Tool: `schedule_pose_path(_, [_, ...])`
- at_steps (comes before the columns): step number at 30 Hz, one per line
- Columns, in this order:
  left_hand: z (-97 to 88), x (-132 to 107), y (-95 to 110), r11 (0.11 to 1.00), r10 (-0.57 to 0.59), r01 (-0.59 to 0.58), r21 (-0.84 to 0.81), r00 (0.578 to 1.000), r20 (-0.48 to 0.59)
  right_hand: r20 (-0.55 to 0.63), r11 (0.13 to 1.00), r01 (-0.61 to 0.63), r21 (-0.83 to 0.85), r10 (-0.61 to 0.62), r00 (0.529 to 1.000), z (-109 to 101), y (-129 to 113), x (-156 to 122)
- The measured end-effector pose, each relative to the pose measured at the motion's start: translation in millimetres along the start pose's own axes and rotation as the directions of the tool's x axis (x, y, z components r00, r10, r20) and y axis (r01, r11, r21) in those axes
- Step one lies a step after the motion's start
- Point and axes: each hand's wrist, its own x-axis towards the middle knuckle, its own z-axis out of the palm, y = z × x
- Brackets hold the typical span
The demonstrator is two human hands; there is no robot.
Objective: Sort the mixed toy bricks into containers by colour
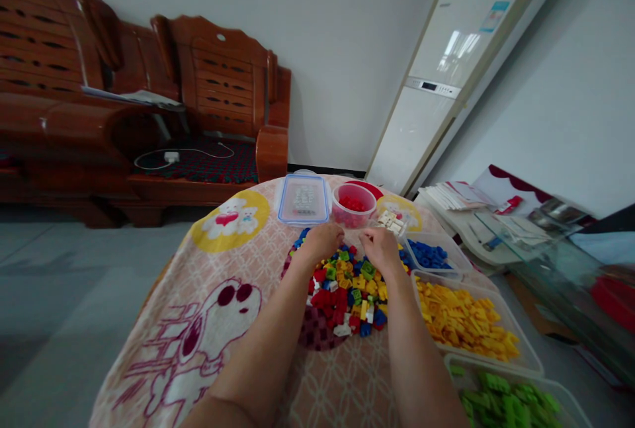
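Observation:
Both hands reach over a mixed pile of toy building bricks [342, 289] in red, yellow, green, blue and white. My left hand [323, 241] is over the far left part of the pile, its fingers curled together. To its right, my right hand [381, 248] is closed in a pinch. A small gap separates the two hands. Whatever sits between the fingers of either hand is hidden or too small to make out. Just beyond them stands a round clear tub [354, 215] with red bricks [352, 202] in it.
Clear boxes on the right hold blue bricks [429, 255], yellow bricks [461, 319] and green bricks [510, 401]. White bricks [391, 221] lie near the tub. A blue-rimmed clear lid [303, 200] lies at the back. A patterned cloth [238, 262] covers the table.

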Motion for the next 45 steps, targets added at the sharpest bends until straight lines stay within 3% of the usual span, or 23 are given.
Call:
schedule_pose_path(2, [4.3, 2, -5, 0.999, -0.034, 0.032, -0.029, 0.999, -0.036, -0.152, 0.992, 0.099, 0.077, -0.087, 0.985, 4, -1, 13])
schedule_pose_path(4, [7.3, 4, -9, 0.997, -0.058, 0.056, -0.050, 0.997, -0.049, -0.212, 0.983, 0.150, 0.102, -0.126, 0.969, 11, -2, 28])
schedule_pose_path(11, [-3.1, 1, -26, 0.982, -0.163, 0.154, -0.106, 0.983, -0.079, -0.035, 0.995, 0.090, 0.037, -0.089, 0.995, 26, -13, 51])
schedule_pose_path(20, [-26.2, -9, -41, 0.940, -0.313, 0.284, -0.190, 0.939, -0.141, 0.051, 0.998, 0.050, -0.050, -0.047, 0.998, 8, -29, 27])
schedule_pose_path(29, [-30.3, -12, -48, 0.890, -0.398, 0.335, -0.311, 0.902, -0.168, 0.065, 0.997, 0.073, 0.000, -0.073, 0.995, 5, -30, 7])
schedule_pose_path(32, [-30.5, -12, -48, 0.894, -0.384, 0.325, -0.307, 0.911, -0.153, -0.031, 0.989, 0.112, 0.094, -0.109, 0.994, 6, -26, 1])
schedule_pose_path(35, [-31.6, -13, -46, 0.906, -0.368, 0.315, -0.283, 0.917, -0.156, -0.229, 0.963, 0.175, 0.203, -0.127, 0.965, 3, -15, -12])
schedule_pose_path(41, [-33.6, -17, -38, 0.923, -0.301, 0.268, -0.276, 0.950, -0.083, -0.426, 0.957, -0.058, 0.283, 0.180, 0.886, 1, 28, -50])
schedule_pose_path(45, [-31.7, -17, -41, 0.930, -0.326, 0.298, -0.214, 0.938, -0.115, -0.511, 0.960, -0.105, 0.258, 0.228, 0.829, 14, 49, -63])
